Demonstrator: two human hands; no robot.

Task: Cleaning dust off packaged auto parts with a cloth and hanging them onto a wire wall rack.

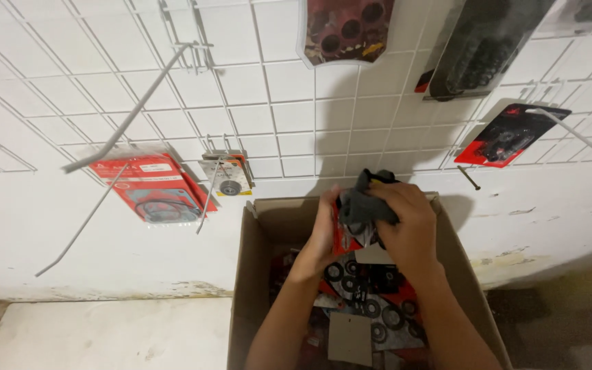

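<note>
Both my hands are raised over an open cardboard box (255, 253). My left hand (323, 229) holds a red-backed blister pack (342, 240) from the left side. My right hand (409, 223) is closed on a dark grey cloth (364, 202) that lies against the pack's front. Inside the box lie several more red and black packs with round black parts (371, 294) and a brown card sheet (349, 337).
A white wire grid (241, 89) covers the wall, with long empty hooks (128, 120) sticking out at left and right. Packs hang on it: red ones (155, 188) at left, a small one (227, 177), and dark ones (512, 133) at upper right.
</note>
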